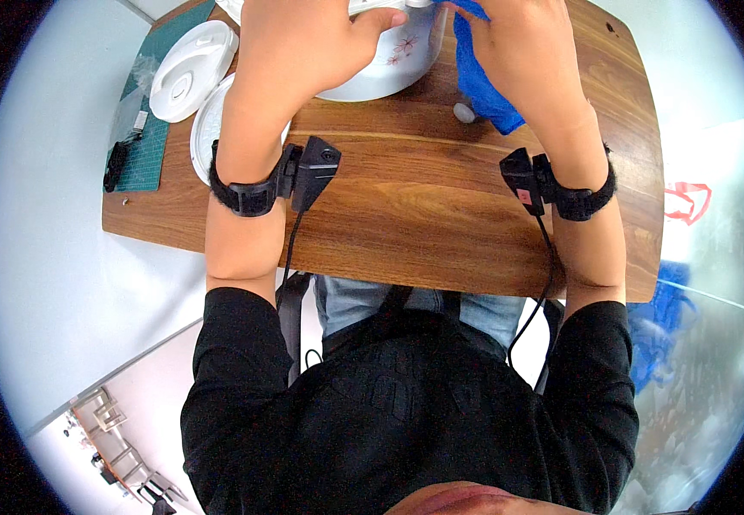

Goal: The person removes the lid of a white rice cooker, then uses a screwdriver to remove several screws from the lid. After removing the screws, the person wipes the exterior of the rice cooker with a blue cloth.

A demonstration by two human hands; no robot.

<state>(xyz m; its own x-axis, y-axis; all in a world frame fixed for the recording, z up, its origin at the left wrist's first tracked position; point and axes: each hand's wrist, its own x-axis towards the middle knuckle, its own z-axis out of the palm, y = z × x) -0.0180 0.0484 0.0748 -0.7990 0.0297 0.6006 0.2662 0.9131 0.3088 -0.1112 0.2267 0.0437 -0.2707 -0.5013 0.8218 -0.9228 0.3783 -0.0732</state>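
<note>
A white rounded vessel (402, 62) with a red flower print stands at the far edge of the picture, its upper part cut off. My left hand (308, 47) is at its left side with the thumb stretched over it; the other fingers lie outside the picture. In my right hand (522, 43) a blue cloth (479, 81) is gripped, hanging down to the table just right of the vessel. Beside the cloth's lower end lies a small pale rounded piece (464, 112). My left forearm partly covers a round white lid-like part (206, 137).
Farther left, a white oval lid (185, 81) rests partly on a green cutting mat (149, 159), near clear plastic wrapping and a small black item (115, 163). All this is on a wooden table (398, 197). Black wrist straps (256, 196) with cables are on both my arms.
</note>
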